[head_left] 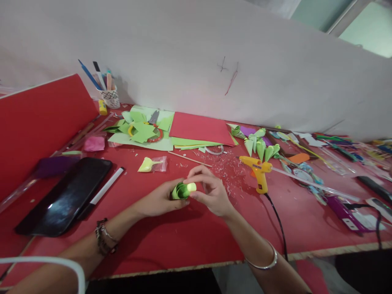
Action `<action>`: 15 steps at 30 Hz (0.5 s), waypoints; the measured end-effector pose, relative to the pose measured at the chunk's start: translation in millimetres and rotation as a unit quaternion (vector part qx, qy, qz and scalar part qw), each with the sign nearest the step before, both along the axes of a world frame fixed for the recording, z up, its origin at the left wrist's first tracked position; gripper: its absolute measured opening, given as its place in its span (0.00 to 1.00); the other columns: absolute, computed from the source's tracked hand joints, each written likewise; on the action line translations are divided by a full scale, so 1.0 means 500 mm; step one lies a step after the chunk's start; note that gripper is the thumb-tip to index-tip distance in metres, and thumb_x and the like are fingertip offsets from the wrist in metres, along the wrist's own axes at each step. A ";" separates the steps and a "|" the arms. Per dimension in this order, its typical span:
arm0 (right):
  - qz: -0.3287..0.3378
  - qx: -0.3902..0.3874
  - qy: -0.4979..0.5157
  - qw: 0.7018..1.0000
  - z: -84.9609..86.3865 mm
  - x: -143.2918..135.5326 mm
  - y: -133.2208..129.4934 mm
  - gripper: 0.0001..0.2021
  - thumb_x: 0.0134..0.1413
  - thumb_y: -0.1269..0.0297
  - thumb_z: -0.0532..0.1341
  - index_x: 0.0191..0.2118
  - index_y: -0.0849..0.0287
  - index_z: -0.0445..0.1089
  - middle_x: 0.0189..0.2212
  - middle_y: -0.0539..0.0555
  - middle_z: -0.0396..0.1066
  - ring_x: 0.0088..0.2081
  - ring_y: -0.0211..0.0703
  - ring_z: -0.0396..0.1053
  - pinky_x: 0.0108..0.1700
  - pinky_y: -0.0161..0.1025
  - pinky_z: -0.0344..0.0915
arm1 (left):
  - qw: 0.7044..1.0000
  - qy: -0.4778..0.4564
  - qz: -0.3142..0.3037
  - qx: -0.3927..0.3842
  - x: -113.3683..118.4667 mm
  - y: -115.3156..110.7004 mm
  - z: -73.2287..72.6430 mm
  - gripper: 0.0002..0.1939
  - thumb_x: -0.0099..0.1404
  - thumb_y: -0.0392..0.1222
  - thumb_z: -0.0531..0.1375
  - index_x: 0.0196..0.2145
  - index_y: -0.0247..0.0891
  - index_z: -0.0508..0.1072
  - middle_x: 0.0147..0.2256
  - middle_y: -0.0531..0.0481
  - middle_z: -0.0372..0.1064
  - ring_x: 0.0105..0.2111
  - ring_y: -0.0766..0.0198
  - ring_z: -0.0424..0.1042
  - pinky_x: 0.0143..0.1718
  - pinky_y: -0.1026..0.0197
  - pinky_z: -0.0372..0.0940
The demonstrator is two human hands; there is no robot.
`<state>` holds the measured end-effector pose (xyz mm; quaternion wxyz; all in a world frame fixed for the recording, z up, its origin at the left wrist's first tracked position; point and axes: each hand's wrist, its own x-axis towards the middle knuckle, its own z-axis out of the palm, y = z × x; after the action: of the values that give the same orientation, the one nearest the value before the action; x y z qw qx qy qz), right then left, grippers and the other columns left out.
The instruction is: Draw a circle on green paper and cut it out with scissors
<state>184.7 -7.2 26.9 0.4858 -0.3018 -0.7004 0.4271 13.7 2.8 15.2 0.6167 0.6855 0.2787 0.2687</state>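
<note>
My left hand (162,199) is closed round a rolled green paper cone (179,191) above the red table. Thumb and fingertips of my right hand (211,190) pinch a small pale-yellow lump (191,187), which looks like soft clay, at the cone's mouth. Whether the lump touches the paper I cannot tell. Just beyond my hands lies more yellow clay (146,164) on a small clear plastic wrapper (160,163). Several finished-looking green paper cones (260,148) with pale-yellow bits are grouped at the back right.
A yellow glue gun (259,171) with a black cord lies to the right. Scissors (154,118) rest on green paper cuttings (142,131) beside red sheets (200,128). A phone (65,198) and marker (107,185) are on the left, a pen cup (110,98) behind.
</note>
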 end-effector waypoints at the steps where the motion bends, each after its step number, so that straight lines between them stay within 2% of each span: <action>1: 0.001 0.002 0.000 1.000 0.000 0.000 0.000 0.10 0.48 0.63 0.62 0.39 0.47 0.72 0.35 0.51 0.61 0.39 0.40 0.62 0.44 0.42 0.60 | 1.000 0.003 -0.002 -0.003 0.000 0.000 -0.001 0.13 0.57 0.41 0.57 0.40 0.36 0.64 0.32 0.52 0.63 0.30 0.67 0.61 0.33 0.64 0.59; 7: 0.000 0.003 0.009 1.000 -0.002 0.001 0.001 0.11 0.47 0.61 0.63 0.40 0.48 0.71 0.35 0.52 0.61 0.39 0.41 0.61 0.43 0.42 0.61 | 0.999 0.020 0.042 -0.014 0.000 -0.002 -0.006 0.18 0.54 0.43 0.59 0.42 0.36 0.62 0.34 0.51 0.63 0.33 0.64 0.62 0.34 0.62 0.60; 15: 0.003 0.018 -0.005 1.000 -0.003 -0.005 -0.002 0.13 0.46 0.61 0.64 0.41 0.49 0.71 0.36 0.52 0.61 0.39 0.40 0.62 0.44 0.42 0.61 | 0.995 0.070 0.063 0.014 0.004 0.001 -0.002 0.15 0.51 0.41 0.58 0.37 0.34 0.64 0.29 0.54 0.61 0.28 0.67 0.60 0.28 0.64 0.57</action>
<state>182.3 -8.0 25.6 0.4863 -0.2926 -0.7115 0.4144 15.9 3.4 14.4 0.5673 0.6925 0.3602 0.2623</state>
